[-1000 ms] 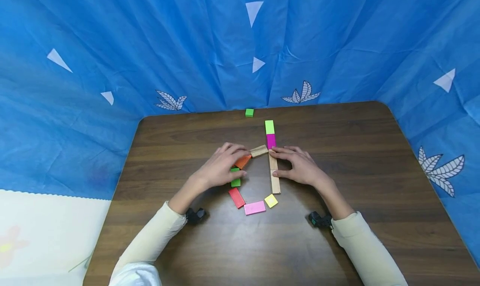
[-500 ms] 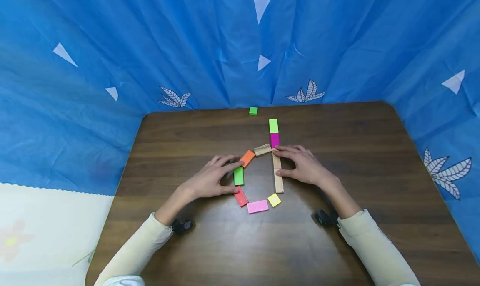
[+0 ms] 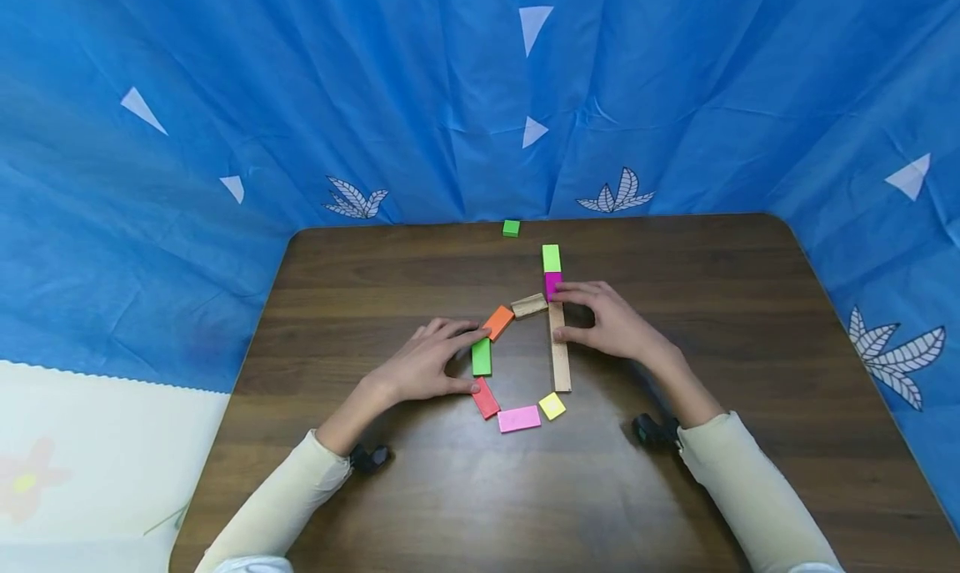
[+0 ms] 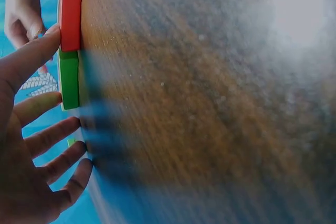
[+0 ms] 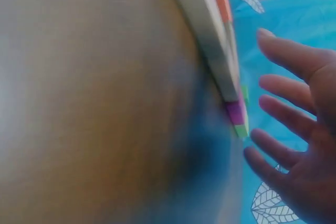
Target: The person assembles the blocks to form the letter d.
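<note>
My left hand [image 3: 423,364] lies spread beside the left side of a ring of blocks. Its thumb tip touches a red block [image 3: 486,399], and the index fingertip is where an orange block [image 3: 498,324] meets a green block [image 3: 482,358]. My right hand [image 3: 615,323], fingers apart, hovers beside a straight column of plain wooden blocks [image 3: 560,364]. Its fingertips are near the magenta block [image 3: 552,283], below a lime block [image 3: 551,258]. In the right wrist view, that hand stands clear of the column [image 5: 210,45]. Another wooden block [image 3: 529,305] bridges orange and column.
A pink block [image 3: 519,419] and a yellow block [image 3: 552,405] lie at the ring's near side. One small green block [image 3: 511,228] sits by the table's far edge. A blue curtain [image 3: 435,81] hangs behind the brown table [image 3: 675,490].
My left hand has drawn back from over the orange and green blocks, its thumb shifting from the green block to the red. My right hand has lifted off the wooden column and moved slightly farther up.
</note>
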A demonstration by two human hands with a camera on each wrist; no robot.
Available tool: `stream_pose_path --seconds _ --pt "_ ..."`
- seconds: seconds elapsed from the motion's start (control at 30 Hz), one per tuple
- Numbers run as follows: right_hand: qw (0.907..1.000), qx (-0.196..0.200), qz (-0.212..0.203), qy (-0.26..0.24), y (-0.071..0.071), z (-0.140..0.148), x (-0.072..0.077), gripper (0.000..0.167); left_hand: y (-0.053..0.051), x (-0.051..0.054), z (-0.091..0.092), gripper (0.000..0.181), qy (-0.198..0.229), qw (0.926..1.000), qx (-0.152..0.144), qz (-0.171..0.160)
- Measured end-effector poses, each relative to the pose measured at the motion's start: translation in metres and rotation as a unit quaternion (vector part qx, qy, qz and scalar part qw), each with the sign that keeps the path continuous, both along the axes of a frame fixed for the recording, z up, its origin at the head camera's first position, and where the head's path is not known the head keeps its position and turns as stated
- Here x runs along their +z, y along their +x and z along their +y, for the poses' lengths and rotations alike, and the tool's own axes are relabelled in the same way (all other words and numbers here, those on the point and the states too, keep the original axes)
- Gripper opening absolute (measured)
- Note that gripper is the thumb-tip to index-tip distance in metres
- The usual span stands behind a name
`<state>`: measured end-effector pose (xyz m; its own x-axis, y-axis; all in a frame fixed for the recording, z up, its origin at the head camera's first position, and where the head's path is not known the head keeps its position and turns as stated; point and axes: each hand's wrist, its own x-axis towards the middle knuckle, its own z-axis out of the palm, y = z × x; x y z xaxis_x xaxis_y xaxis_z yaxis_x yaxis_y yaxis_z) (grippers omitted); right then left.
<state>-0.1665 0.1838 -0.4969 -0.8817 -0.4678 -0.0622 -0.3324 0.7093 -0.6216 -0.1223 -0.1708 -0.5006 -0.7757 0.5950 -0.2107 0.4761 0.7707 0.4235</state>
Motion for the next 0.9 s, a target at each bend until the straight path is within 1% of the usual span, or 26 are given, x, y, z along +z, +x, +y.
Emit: stream_pose_path --seconds 0.07,0.13,0.23,0.37,0.47,0.53,0.63,0.73,0.9 --pt "0.9997 -0.004 0.014 -0.021 -0.014 -0.005 0.002 0.062 0.000 0.001 -0.001 0.087 -0.001 1.0000 0.002 0.001" --pt "0.9989 -0.006 0.023 -0.040 -0.032 -0.011 0.003 0.057 0.001 0.002 -0.002 0.087 -0.003 1.0000 0.004 0.002" --pt "0.9978 -0.019 0.018 -0.061 -0.063 -0.019 0.002 0.052 0.001 0.003 -0.001 0.088 -0.005 1.0000 0.005 0.002" --pt "0.9970 -0.044 0.000 -0.064 -0.105 -0.029 -0.003 0.046 0.000 0.002 0.001 0.088 -0.005 1.0000 0.008 0.002" --pt "0.9970 -0.056 -0.012 -0.052 -0.129 -0.037 -0.005 0.044 0.001 0.000 0.004 0.088 -0.002 0.9999 0.012 0.000" --pt "0.9975 -0.056 -0.021 -0.038 -0.139 -0.043 -0.005 0.045 0.004 -0.002 0.005 0.089 -0.003 0.9999 0.014 -0.005" --pt "0.9980 -0.056 -0.028 -0.006 -0.149 -0.055 -0.004 0.049 0.008 -0.004 0.006 0.090 -0.005 0.9997 0.017 -0.014" --pt "0.9973 -0.061 -0.029 0.030 -0.154 -0.065 -0.004 0.051 0.013 -0.004 0.007 0.089 -0.001 0.9996 0.019 -0.020" --pt "0.9938 -0.085 -0.029 0.066 -0.159 -0.073 -0.005 0.045 0.014 -0.004 0.010 0.088 0.005 0.9997 0.017 -0.019"
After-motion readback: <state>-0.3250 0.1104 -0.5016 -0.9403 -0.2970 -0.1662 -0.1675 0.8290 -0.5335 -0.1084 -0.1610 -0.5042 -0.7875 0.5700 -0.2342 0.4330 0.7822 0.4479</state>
